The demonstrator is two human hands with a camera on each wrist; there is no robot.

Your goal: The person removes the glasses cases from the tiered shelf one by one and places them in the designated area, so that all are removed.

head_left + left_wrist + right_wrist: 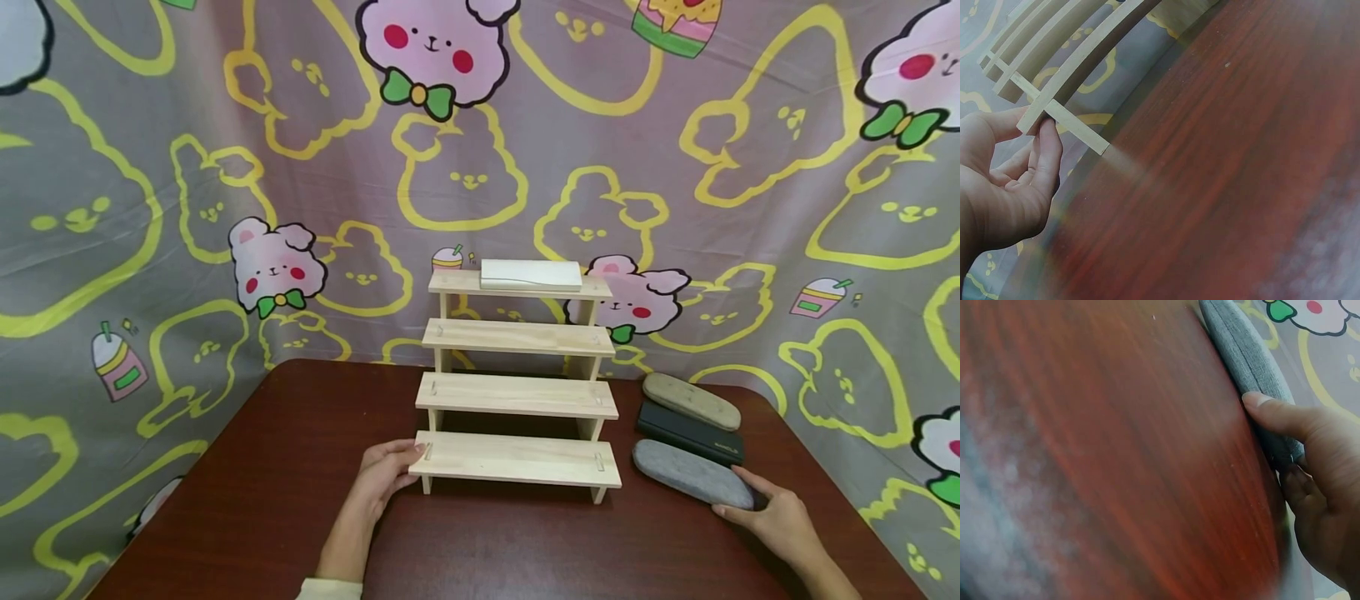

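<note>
Stepped rack (517, 392) stands mid-table (300, 500), backed by the cloth (150, 208); a flat box (531, 274) lies on its top step. Three cases lie right of it: rear case (692, 401), middle case (690, 433), front case (692, 473). Left hand (386, 471) at the rack's bottom-left end; right hand (776, 517) at the front case's near end.

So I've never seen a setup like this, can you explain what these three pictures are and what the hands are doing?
There is no machine here: a person wears three cameras. The wide picture comes from the head camera, looking down at a dark red-brown table. The other two come from cameras on each wrist, very close up.

On the table stands a four-step wooden display shelf, with a white case on its top step. To its right lie three cases: a beige case, a black case and a grey fabric case.

The left hand holds the left end of the lowest step. The right hand grips the near end of the grey fabric case.
</note>
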